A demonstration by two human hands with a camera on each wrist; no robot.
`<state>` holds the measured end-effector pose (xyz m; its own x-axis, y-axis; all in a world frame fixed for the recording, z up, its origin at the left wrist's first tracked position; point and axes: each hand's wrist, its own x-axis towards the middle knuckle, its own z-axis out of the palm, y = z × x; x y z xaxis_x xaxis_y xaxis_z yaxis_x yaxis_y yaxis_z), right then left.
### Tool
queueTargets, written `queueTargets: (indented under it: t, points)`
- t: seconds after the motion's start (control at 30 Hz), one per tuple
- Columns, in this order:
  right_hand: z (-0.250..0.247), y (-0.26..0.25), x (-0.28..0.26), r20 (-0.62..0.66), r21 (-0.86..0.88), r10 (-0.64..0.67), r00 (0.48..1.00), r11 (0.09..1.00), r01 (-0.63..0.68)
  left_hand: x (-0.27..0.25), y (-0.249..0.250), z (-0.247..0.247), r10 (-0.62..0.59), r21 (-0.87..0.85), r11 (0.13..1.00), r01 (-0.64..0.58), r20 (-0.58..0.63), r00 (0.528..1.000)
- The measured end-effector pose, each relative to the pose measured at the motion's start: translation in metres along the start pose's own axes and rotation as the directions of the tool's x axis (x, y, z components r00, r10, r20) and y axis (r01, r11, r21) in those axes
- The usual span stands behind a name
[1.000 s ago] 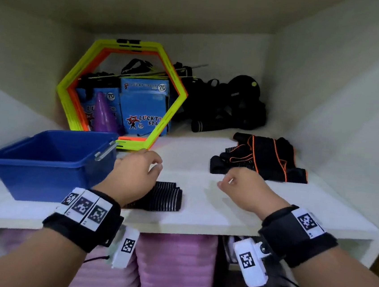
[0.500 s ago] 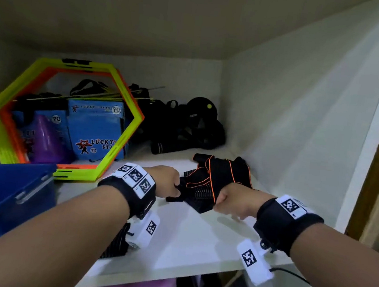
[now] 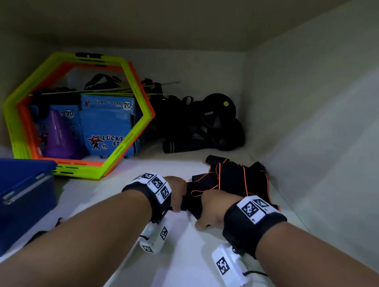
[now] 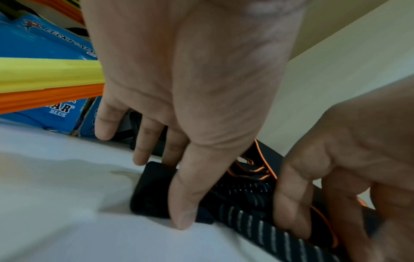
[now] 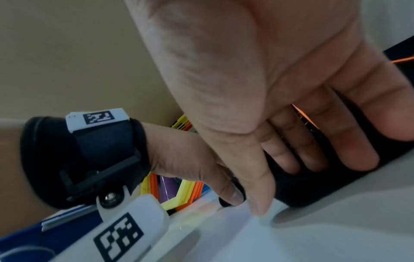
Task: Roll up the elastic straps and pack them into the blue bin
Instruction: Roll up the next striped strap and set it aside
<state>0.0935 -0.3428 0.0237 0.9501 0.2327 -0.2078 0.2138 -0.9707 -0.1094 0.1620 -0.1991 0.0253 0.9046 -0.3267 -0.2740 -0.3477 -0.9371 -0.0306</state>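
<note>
A pile of black elastic straps with orange trim (image 3: 238, 181) lies on the white shelf (image 3: 112, 196) near the right wall. My left hand (image 3: 176, 193) pinches the near end of a black strap with grey stripes (image 4: 246, 200), thumb in front and fingers behind. My right hand (image 3: 212, 206) grips the same strap just to the right, its fingers (image 5: 313, 156) curled over the black fabric (image 5: 313, 191). The blue bin (image 3: 7, 199) stands at the left shelf edge, well apart from both hands. Its inside is out of sight.
Yellow and orange hexagon rings (image 3: 77, 113) lean at the back left, with blue boxes (image 3: 108, 125) and a purple cone (image 3: 61, 132) behind them. Black gear (image 3: 204, 126) fills the back corner. The cabinet wall (image 3: 325, 134) is close on the right.
Both hands left the rolled strap beside the bin, moved right to the strap pile and took hold of a strap. The head view swung right.
</note>
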Motion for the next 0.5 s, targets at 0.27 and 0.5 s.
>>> queueTargets:
  t: [0.27, 0.5]
  points:
    - [-0.02, 0.008, 0.004, -0.04, 0.003, 0.016, 0.999, 1.0, -0.015, -0.004, -0.002, -0.023, -0.112, -0.221, 0.972, 0.081, -0.13, 0.985]
    - [-0.076, 0.033, 0.005, -0.228, 0.483, 0.104, 0.968, 0.875, 0.02, -0.03, -0.012, -0.065, -0.252, -0.516, 0.857, -0.02, -0.453, 0.855]
